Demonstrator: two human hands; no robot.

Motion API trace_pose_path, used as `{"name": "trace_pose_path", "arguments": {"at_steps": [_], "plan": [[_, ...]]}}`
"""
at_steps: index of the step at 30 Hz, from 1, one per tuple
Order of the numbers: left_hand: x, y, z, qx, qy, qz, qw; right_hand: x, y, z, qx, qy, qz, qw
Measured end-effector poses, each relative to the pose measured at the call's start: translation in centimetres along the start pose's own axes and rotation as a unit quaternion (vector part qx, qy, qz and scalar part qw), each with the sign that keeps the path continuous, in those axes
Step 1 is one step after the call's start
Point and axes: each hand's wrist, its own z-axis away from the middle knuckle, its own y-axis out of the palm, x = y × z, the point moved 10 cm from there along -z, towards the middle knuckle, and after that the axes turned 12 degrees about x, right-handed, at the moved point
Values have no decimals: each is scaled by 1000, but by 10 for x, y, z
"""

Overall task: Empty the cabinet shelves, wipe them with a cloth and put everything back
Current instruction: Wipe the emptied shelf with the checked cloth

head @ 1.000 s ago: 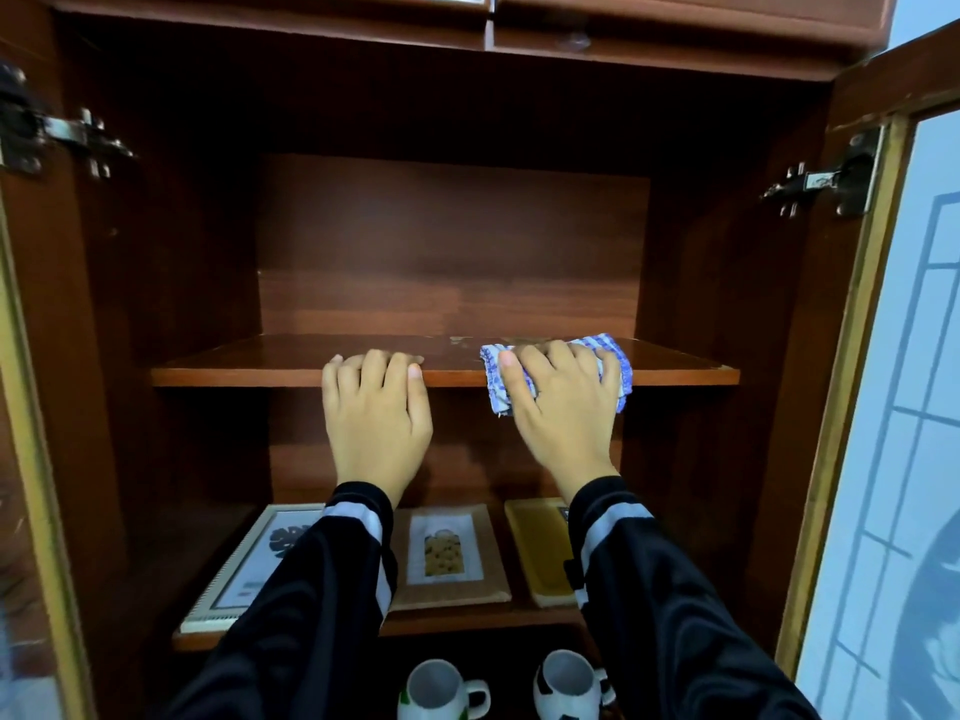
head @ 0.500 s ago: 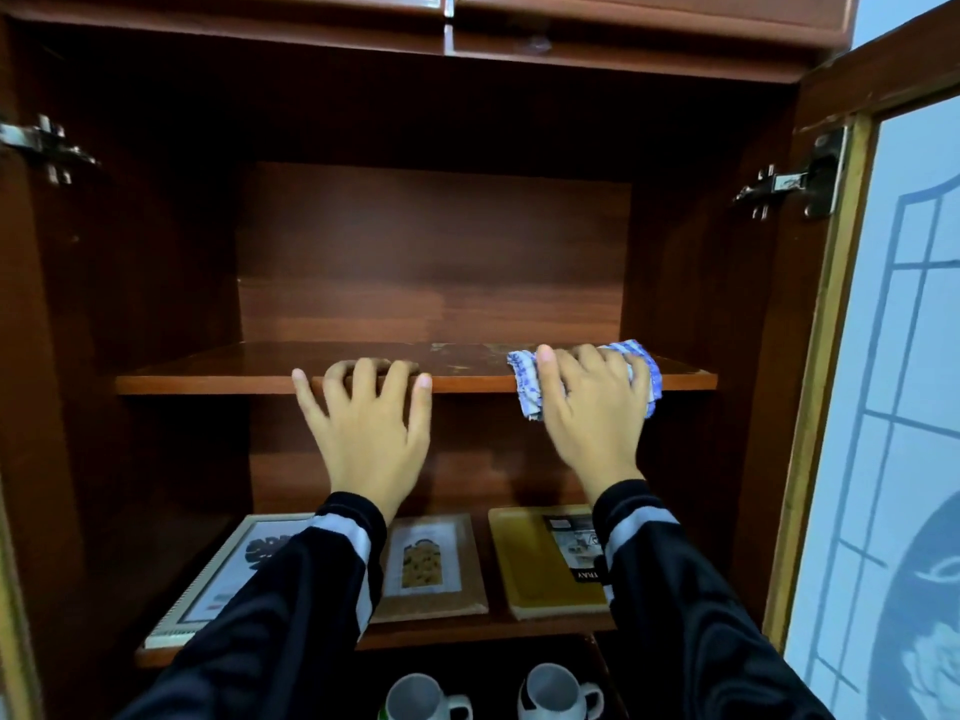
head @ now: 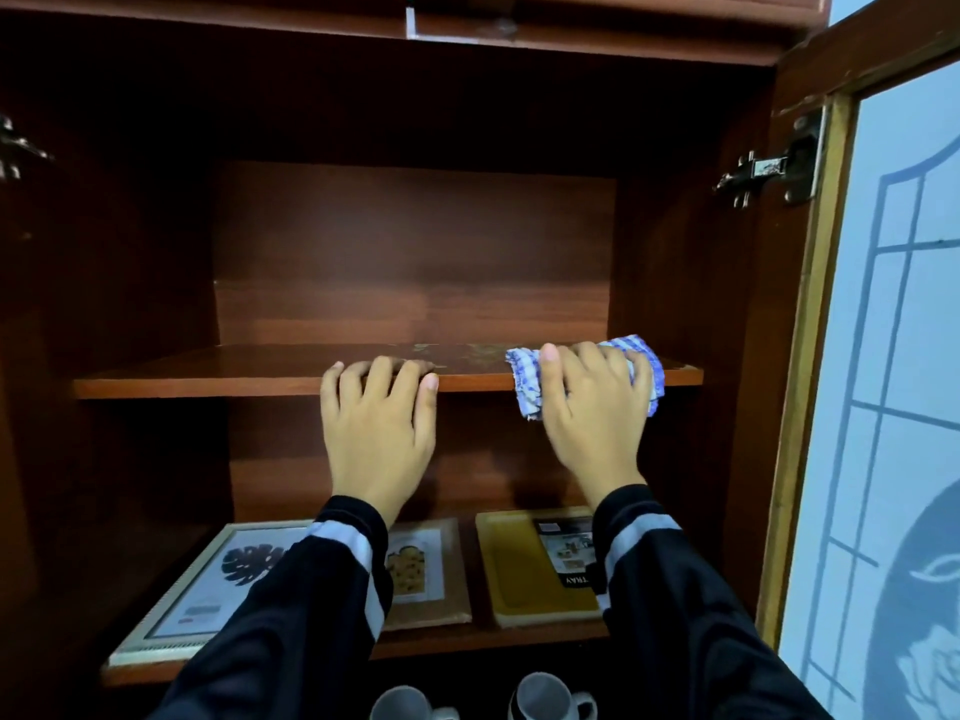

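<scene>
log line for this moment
step: wipe upper shelf | left hand: holds its edge | right hand: grips cloth on shelf

Dark wood cabinet (head: 415, 252), dim inside; right door (head: 810, 356) open, frosted patterned glass (head: 909, 330); pale wall (head: 847, 2) above.
</scene>
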Motion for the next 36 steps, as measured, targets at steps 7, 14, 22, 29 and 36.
{"name": "trace_pose_path", "arguments": {"at_steps": [7,14,22,29,36], "plan": [[0,-2,2,-35,2,-2,999,29,8,4,-4,10,-26,1000],[1,-1,2,-50,-4,-3,999,19,4,3,-22,-62,-6,998],[-2,-1,3,-44,-4,10,999,-6,-2,2,-56,44,-27,997],[-1,-1,2,-47,-5,-12,999,53,10,9,-35,-35,-21,999],[-2,-2,1,-27,-1,-3,1000,-1,-1,3,-55,-27,-6,998]]}}
